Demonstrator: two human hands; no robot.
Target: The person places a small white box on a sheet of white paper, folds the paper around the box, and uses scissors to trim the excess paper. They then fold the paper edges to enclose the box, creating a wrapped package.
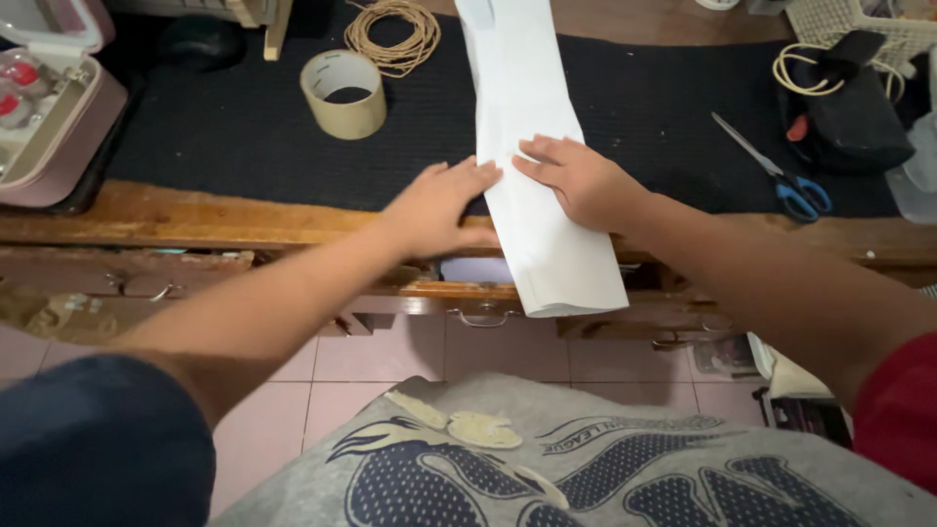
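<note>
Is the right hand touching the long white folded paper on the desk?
Touching. The head view shows the right hand lying flat on the white folded paper, with its fingers pressed onto the sheet.

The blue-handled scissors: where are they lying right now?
In the head view, the blue-handled scissors lie on the black mat at the right, beyond the right hand, just left of a black pouch.

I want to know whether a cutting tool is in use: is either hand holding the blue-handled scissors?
No: the scissors lie alone on the black mat, while the left hand and right hand press flat on the white paper.
</note>
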